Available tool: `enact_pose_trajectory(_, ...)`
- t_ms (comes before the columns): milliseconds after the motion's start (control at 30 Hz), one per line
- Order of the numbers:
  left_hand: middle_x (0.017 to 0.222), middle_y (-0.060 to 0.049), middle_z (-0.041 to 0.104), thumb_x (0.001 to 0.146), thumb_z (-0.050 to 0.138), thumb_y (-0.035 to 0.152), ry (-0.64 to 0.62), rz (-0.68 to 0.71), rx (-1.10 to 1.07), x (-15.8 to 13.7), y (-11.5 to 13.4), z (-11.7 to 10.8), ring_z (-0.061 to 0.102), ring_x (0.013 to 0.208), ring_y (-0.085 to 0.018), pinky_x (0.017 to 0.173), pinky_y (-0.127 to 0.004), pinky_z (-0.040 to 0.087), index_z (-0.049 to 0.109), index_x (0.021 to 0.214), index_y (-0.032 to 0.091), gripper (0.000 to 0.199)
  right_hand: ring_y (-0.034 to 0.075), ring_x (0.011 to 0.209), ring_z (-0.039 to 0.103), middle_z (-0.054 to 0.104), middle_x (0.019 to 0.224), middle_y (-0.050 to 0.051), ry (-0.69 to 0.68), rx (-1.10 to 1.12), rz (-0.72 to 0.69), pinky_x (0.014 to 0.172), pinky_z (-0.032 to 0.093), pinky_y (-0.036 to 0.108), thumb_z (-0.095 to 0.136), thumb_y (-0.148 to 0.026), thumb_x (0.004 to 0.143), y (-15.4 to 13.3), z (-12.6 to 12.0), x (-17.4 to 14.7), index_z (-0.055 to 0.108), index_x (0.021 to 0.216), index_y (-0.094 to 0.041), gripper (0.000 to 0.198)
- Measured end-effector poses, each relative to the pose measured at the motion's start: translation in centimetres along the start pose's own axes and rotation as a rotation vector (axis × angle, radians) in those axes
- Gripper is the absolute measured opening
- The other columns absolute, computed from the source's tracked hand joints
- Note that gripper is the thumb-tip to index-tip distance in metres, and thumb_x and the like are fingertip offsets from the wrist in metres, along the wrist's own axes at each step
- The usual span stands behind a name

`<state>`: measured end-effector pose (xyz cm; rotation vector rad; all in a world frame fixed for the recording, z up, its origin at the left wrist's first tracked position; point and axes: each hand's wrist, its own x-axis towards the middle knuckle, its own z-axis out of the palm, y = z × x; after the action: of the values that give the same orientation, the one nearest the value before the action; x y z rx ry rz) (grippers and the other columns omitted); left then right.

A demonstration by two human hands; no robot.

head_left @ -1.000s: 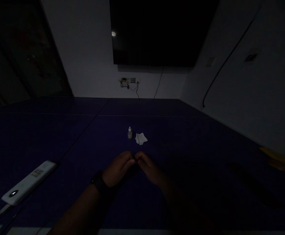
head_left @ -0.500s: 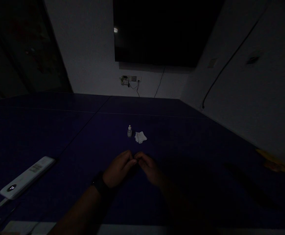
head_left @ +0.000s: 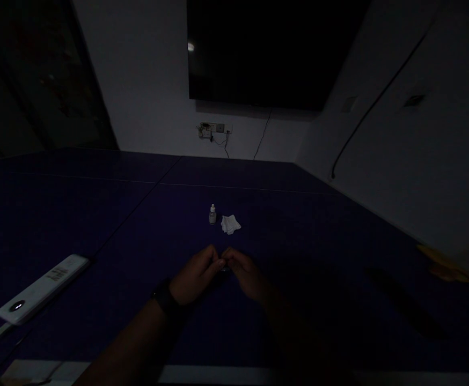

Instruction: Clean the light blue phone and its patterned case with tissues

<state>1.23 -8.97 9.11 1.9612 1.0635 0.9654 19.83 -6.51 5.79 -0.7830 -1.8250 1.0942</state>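
Note:
My left hand [head_left: 195, 275], with a dark watch [head_left: 165, 298] at the wrist, is closed, and its fingertips meet those of my right hand [head_left: 246, 273] above the dark blue table [head_left: 146, 230]. My right hand is closed too. A small shiny thing [head_left: 224, 269] glints between the thumbs; its kind is too dark to make out. Just beyond the fingers stands a little bottle [head_left: 212, 217] with a white dropper-like cap, upright. Beside it on the right lies a crumpled white cloth or tissue [head_left: 230, 224].
A long white device [head_left: 43, 289] with a round dark spot and a cable lies at the left. On the right are a dark long shape [head_left: 403, 303] and something yellow [head_left: 444, 262]. A large dark screen [head_left: 270, 51] hangs on the far wall, above sockets [head_left: 214, 128].
A small glint now shows between my thumbs. My hands keep nearly the same pose, fingertips together. The view has shifted very slightly; the bottle and white cloth stay put.

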Motion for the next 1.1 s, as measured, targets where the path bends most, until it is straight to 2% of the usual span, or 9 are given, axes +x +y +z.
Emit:
enact_pose_trajectory(200, 0.076, 0.002, 0.05, 0.102, 0.038, 0.054, -0.032, -0.02, 0.022, 0.2, 0.2, -0.6, 0.047, 0.07, -0.015, 0.066, -0.027, 0.042, 0.047, 0.082, 0.022, 0.039, 0.017, 0.071, 0.053, 0.053, 0.074, -0.001, 0.07, -0.04, -0.023, 0.067, 0.046, 0.029, 0.041, -0.073, 0.096, 0.1, 0.4, 0.7, 0.058, 0.077, -0.023, 0.057)
enact_pose_trajectory(300, 0.075, 0.002, 0.051, 0.102, 0.039, 0.052, -0.032, -0.043, 0.067, 0.5, 0.5, -0.9, 0.048, 0.071, -0.015, 0.066, -0.027, 0.041, 0.049, 0.082, 0.021, 0.038, 0.018, 0.073, 0.056, 0.056, 0.077, 0.0, 0.2, -0.095, -0.033, 0.07, 0.048, 0.03, 0.043, -0.062, 0.101, 0.2, 1.4, 0.3, 0.06, 0.083, -0.023, 0.046)
enact_pose_trajectory(400, 0.075, 0.002, 0.053, 0.102, 0.038, 0.051, 0.009, -0.071, 0.123, 0.8, 0.7, -0.8, 0.05, 0.071, -0.016, 0.065, -0.028, 0.04, 0.048, 0.081, 0.022, 0.038, 0.022, 0.093, 0.059, 0.061, 0.098, 0.006, 0.436, -0.177, -0.058, 0.085, 0.049, 0.037, 0.042, -0.044, 0.104, 0.0, 2.9, -1.0, 0.058, 0.103, -0.023, 0.026)
enact_pose_trajectory(467, 0.074, 0.002, 0.053, 0.102, 0.037, 0.051, 0.039, -0.088, 0.16, 1.0, 0.8, -0.5, 0.051, 0.071, -0.017, 0.063, -0.028, 0.039, 0.047, 0.08, 0.022, 0.038, 0.026, 0.109, 0.057, 0.06, 0.113, 0.01, 0.515, -0.235, -0.098, 0.097, 0.046, 0.044, 0.054, -0.037, 0.098, -0.3, 4.1, -2.0, 0.057, 0.11, -0.024, 0.018)
enact_pose_trajectory(633, 0.073, 0.0, 0.058, 0.104, 0.035, 0.049, 0.087, -0.129, 0.255, 0.9, 1.6, 0.5, 0.055, 0.069, -0.018, 0.062, -0.029, 0.038, 0.047, 0.08, 0.023, 0.038, 0.035, 0.116, 0.053, 0.054, 0.124, 0.017, 0.639, -0.605, -0.263, 0.096, 0.047, 0.054, 0.075, -0.034, 0.079, -0.5, 6.4, -2.8, 0.044, 0.133, -0.021, 0.064)
enact_pose_trajectory(700, 0.072, -0.001, 0.059, 0.105, 0.037, 0.048, 0.099, -0.15, 0.305, 0.9, 2.1, 0.9, 0.056, 0.067, -0.018, 0.06, -0.03, 0.036, 0.048, 0.08, 0.023, 0.037, 0.035, 0.114, 0.053, 0.052, 0.123, 0.018, 0.731, -0.644, -0.264, 0.095, 0.047, 0.054, 0.073, -0.033, 0.082, -0.2, 7.0, -2.4, 0.041, 0.132, -0.02, 0.061)
enact_pose_trajectory(767, 0.071, -0.001, 0.06, 0.105, 0.038, 0.045, 0.103, -0.17, 0.358, 0.9, 2.5, 1.2, 0.057, 0.065, -0.018, 0.059, -0.03, 0.035, 0.049, 0.08, 0.023, 0.035, 0.033, 0.111, 0.053, 0.052, 0.12, 0.017, 0.804, -0.637, -0.246, 0.094, 0.047, 0.053, 0.064, -0.027, 0.09, 0.1, 7.3, -1.9, 0.041, 0.127, -0.021, 0.044)
enact_pose_trajectory(1000, 0.077, -0.005, 0.066, 0.106, 0.041, 0.041, 0.073, -0.229, 0.523, 1.6, 3.5, 1.6, 0.064, 0.071, -0.021, 0.059, -0.03, 0.035, 0.055, 0.086, 0.02, 0.032, 0.027, 0.1, 0.051, 0.051, 0.108, 0.011, 0.802, -0.521, -0.21, 0.088, 0.044, 0.046, 0.055, -0.022, 0.095, 0.8, 6.2, -0.9, 0.045, 0.109, -0.024, 0.017)
enact_pose_trajectory(1100, 0.079, -0.007, 0.067, 0.107, 0.04, 0.039, 0.039, -0.246, 0.568, 2.0, 3.9, 1.6, 0.067, 0.073, -0.023, 0.059, -0.03, 0.037, 0.057, 0.089, 0.019, 0.032, 0.027, 0.103, 0.05, 0.05, 0.112, 0.01, 0.763, -0.475, -0.206, 0.089, 0.043, 0.046, 0.059, -0.022, 0.09, 1.3, 5.9, -1.0, 0.046, 0.109, -0.024, 0.023)
